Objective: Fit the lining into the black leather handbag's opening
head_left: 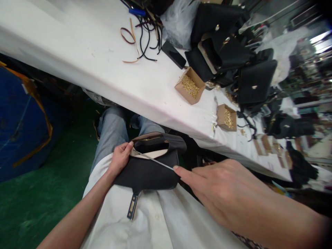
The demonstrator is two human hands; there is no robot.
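Note:
A small black handbag (153, 173) lies open on my lap, with beige lining and a gold-toned zip inside. My left hand (121, 156) is closed on the left corner of its opening, thumb and fingers pinching the edge. My right hand (215, 186) is closed at the right end of a thin grey rod-like tool (158, 162), whose far end reaches the bag's opening near my left fingertips. Its exact kind does not show. From the bag's front hangs a short tab with a gold-toned metal piece (132, 206).
Beyond my knees runs a white-covered table (85, 52). On it are cardboard boxes of small gold-coloured parts (190, 86), a dark phone (173, 54), loose cords (145, 38), clear plastic (181, 24) and several black bags (256, 83). A blue sack (23, 121) stands at left.

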